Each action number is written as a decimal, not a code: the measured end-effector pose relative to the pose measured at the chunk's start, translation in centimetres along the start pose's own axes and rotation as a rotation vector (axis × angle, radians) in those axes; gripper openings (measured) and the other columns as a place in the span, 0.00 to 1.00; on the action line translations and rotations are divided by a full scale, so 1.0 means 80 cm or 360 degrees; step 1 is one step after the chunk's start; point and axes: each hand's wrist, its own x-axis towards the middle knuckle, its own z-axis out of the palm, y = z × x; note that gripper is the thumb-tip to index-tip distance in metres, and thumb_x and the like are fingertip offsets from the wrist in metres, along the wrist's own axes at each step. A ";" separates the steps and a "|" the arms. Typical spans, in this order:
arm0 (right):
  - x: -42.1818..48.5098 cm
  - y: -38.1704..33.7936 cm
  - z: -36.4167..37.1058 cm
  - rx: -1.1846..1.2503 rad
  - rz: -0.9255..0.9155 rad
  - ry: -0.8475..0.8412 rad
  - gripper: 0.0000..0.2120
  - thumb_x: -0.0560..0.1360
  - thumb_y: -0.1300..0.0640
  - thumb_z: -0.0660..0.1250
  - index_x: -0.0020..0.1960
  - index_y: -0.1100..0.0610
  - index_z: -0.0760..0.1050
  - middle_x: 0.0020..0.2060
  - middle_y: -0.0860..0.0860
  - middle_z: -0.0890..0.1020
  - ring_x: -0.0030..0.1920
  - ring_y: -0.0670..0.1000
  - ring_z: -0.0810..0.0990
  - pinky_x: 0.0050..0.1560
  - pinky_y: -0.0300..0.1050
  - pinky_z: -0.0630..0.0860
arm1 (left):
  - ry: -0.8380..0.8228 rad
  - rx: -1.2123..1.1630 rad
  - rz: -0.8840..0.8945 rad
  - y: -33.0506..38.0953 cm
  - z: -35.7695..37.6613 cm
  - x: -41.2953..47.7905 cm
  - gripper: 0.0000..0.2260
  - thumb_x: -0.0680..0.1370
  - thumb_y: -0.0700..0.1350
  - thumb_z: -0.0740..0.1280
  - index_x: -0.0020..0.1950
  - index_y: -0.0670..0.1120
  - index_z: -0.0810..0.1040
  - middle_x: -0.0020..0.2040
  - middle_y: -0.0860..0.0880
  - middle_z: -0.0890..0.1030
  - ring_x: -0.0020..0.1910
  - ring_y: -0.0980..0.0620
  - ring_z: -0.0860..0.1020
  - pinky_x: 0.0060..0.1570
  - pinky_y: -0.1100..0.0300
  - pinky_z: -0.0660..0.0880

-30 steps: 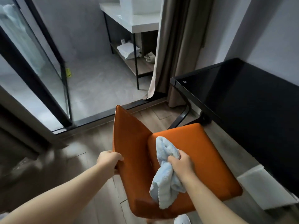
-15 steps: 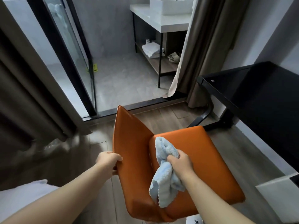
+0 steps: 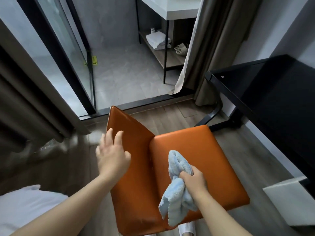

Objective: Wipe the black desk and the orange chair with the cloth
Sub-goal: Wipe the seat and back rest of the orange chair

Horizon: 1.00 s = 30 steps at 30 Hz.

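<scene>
Left hand (image 3: 112, 155) has let go of the chair (image 3: 196, 160) back, fingers now spread, while right hand (image 3: 194, 182) grips the cloth (image 3: 177, 193), wiping apparently paused.

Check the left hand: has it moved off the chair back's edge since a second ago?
Yes. The left hand has let go of the orange chair back's outer edge and risen, fingers spread, over its upper part.

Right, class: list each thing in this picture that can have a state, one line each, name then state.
left hand: open, fingers spread over the chair's backrest edge
right hand: grips the cloth
cloth: bunched, hanging over the seat
orange chair: upright, seat bare but for the cloth
black desk: top bare where visible
glass door: open
curtain: drawn aside
</scene>
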 end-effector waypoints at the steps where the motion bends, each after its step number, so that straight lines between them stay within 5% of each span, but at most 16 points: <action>1: 0.009 0.003 -0.006 0.0004 0.0007 0.0008 0.07 0.69 0.60 0.63 0.45 0.57 0.77 0.40 0.55 0.82 0.43 0.55 0.80 0.45 0.51 0.78 | 0.0029 0.0067 0.0189 0.015 0.006 0.006 0.28 0.76 0.44 0.63 0.75 0.52 0.59 0.77 0.47 0.54 0.77 0.45 0.49 0.73 0.48 0.51; 4: 0.042 0.006 -0.024 0.0007 0.0008 0.0007 0.06 0.69 0.61 0.63 0.45 0.56 0.77 0.41 0.53 0.81 0.44 0.55 0.80 0.47 0.52 0.78 | -0.0188 0.0000 0.0376 0.058 0.040 0.023 0.25 0.78 0.43 0.62 0.74 0.52 0.61 0.77 0.49 0.57 0.77 0.48 0.51 0.74 0.51 0.54; 12: 0.165 0.021 -0.093 -0.0284 0.0045 0.0016 0.02 0.68 0.56 0.64 0.37 0.51 0.71 0.38 0.50 0.78 0.40 0.55 0.77 0.45 0.53 0.76 | -0.0760 -0.0161 -0.0029 0.113 0.171 0.060 0.26 0.76 0.43 0.61 0.74 0.49 0.62 0.72 0.50 0.65 0.69 0.48 0.66 0.63 0.50 0.71; 18: 0.250 0.046 -0.113 -0.0914 -0.0085 -0.0016 0.15 0.71 0.51 0.62 0.57 0.42 0.71 0.55 0.47 0.75 0.57 0.56 0.73 0.59 0.56 0.70 | -0.1027 -0.0089 -0.0351 0.110 0.266 0.047 0.26 0.77 0.43 0.60 0.75 0.49 0.59 0.74 0.49 0.62 0.70 0.46 0.64 0.62 0.50 0.71; 21: 0.302 0.056 -0.109 -0.1500 -0.0166 -0.0066 0.26 0.73 0.51 0.60 0.70 0.39 0.61 0.72 0.46 0.59 0.68 0.56 0.62 0.65 0.55 0.62 | -0.1121 -0.0005 -0.0433 0.103 0.306 0.036 0.26 0.78 0.44 0.60 0.76 0.50 0.57 0.75 0.49 0.60 0.72 0.46 0.62 0.65 0.51 0.70; 25: 0.362 0.087 -0.099 -0.1720 -0.0031 -0.0405 0.36 0.72 0.53 0.61 0.73 0.35 0.46 0.74 0.46 0.34 0.73 0.61 0.45 0.65 0.64 0.61 | -0.1162 0.0089 -0.0457 0.103 0.344 0.034 0.27 0.79 0.45 0.60 0.77 0.52 0.54 0.77 0.48 0.55 0.75 0.47 0.56 0.70 0.52 0.63; 30: 0.406 0.134 -0.090 -0.1808 -0.0224 -0.0377 0.37 0.71 0.40 0.62 0.73 0.34 0.44 0.75 0.43 0.35 0.75 0.60 0.40 0.68 0.66 0.55 | -0.0976 0.0253 -0.0299 0.118 0.388 0.053 0.25 0.81 0.57 0.53 0.77 0.55 0.51 0.78 0.50 0.53 0.77 0.49 0.51 0.73 0.46 0.50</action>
